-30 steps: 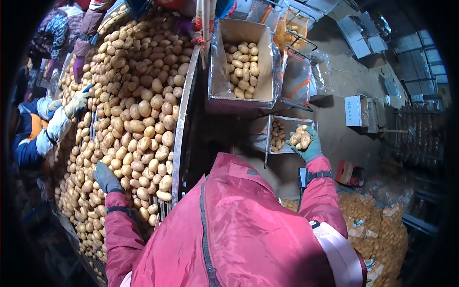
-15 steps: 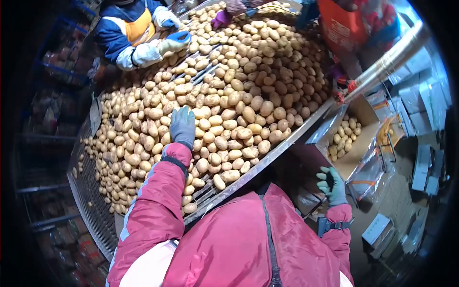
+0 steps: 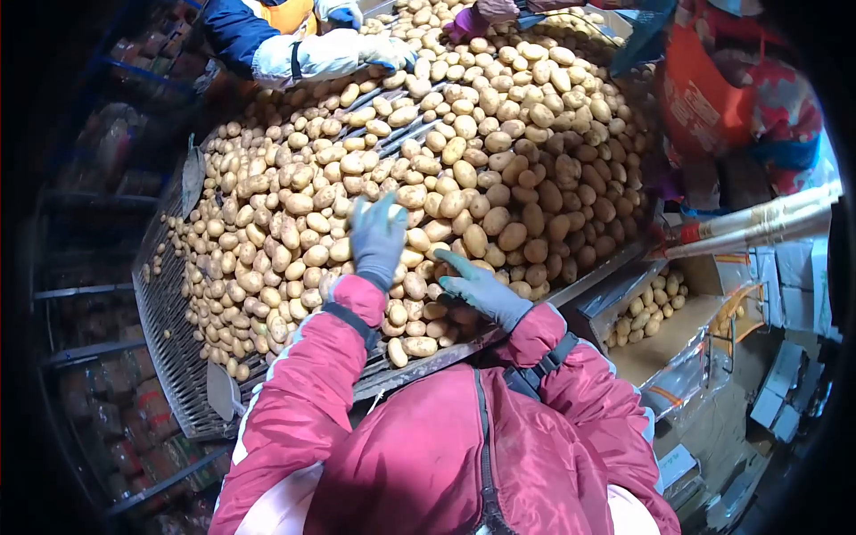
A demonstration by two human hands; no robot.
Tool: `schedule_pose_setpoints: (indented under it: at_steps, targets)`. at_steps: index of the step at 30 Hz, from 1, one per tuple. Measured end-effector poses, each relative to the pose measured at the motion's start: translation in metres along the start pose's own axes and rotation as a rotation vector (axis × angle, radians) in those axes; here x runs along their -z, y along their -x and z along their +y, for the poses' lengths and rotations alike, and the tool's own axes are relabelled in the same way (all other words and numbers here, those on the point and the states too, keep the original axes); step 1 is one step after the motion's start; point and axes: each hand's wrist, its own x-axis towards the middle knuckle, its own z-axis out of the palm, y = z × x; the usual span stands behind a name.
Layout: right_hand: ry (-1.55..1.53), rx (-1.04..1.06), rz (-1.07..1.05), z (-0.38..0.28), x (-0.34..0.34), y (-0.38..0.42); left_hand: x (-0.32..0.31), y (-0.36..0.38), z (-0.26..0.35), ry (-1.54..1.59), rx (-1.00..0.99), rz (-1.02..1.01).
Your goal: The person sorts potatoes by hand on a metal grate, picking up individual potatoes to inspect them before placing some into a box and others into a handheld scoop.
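Note:
Potatoes (image 3: 294, 205) lie heaped across a slatted metal sorting table (image 3: 169, 357). My left hand (image 3: 378, 245), in a grey glove, is over the heap with its fingers spread among the potatoes; the fingertips are a little blurred. To its right, near the table's front edge, my right hand (image 3: 489, 292) wears a grey-green glove. Its thumb and forefinger stretch out to the left above the potatoes, while the lower fingers are partly in shadow. Neither hand visibly grips a potato.
Across the table, a co-worker's gloved hand (image 3: 388, 53) touches the heap, and a purple glove (image 3: 468, 25) shows farther back. A person in an orange apron (image 3: 704, 98) stands at right. A cardboard box (image 3: 678, 334) holds potatoes below a wrapped pole (image 3: 758, 218).
My right hand has come from beside the box onto the potatoes. My left hand still rests over the heap. The view has shifted, and the co-worker at upper left has reached farther over the table.

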Motion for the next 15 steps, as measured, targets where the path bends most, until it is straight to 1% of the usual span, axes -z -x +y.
schedule_pose_setpoints:
  at_steps: [1, 2, 3, 4, 5, 6, 8, 9, 10, 12, 13, 14, 15]
  targets:
    - [-0.068, 0.055, 0.067, 0.006, 0.004, -0.004, 0.002, -0.007, 0.023, 0.207, 0.045, -0.118]
    - [-0.066, 0.052, 0.053, 0.008, 0.012, -0.007, -0.011, -0.007, 0.043, 0.272, 0.020, -0.118]
    - [-0.087, 0.037, 0.036, 0.009, 0.022, -0.008, -0.036, -0.006, 0.050, 0.113, -0.173, 0.015]
    - [-0.107, 0.029, 0.025, 0.008, 0.032, -0.011, -0.037, -0.007, 0.077, 0.057, -0.094, -0.017]
    - [0.002, 0.039, 0.056, -0.011, 0.045, -0.003, -0.042, -0.012, 0.091, 0.122, -0.040, -0.038]
    - [0.004, 0.040, 0.053, -0.001, 0.058, -0.007, -0.048, -0.016, 0.103, 0.189, 0.012, -0.065]
    - [-0.190, 0.220, 0.108, 0.033, 0.081, -0.008, -0.064, -0.031, 0.131, 0.254, 0.078, -0.032]
    - [-0.102, 0.131, 0.182, 0.012, 0.094, 0.007, -0.056, -0.044, 0.153, 0.232, 0.189, -0.229]
    - [-0.099, 0.129, 0.177, 0.016, 0.104, 0.004, -0.063, -0.053, 0.166, 0.357, 0.126, -0.211]
    - [-0.151, 0.138, 0.082, 0.030, 0.129, -0.003, -0.097, -0.069, 0.187, 0.489, 0.074, -0.159]
    - [0.204, 0.255, 0.123, 0.037, 0.137, 0.002, -0.098, -0.073, 0.191, 0.496, 0.080, -0.153]
    - [0.209, 0.251, 0.113, 0.072, 0.143, -0.008, -0.095, -0.074, 0.195, 0.682, 0.107, -0.189]
    - [0.367, 0.286, 0.197, 0.125, 0.146, -0.029, -0.091, -0.073, 0.197, 0.863, 0.133, -0.226]
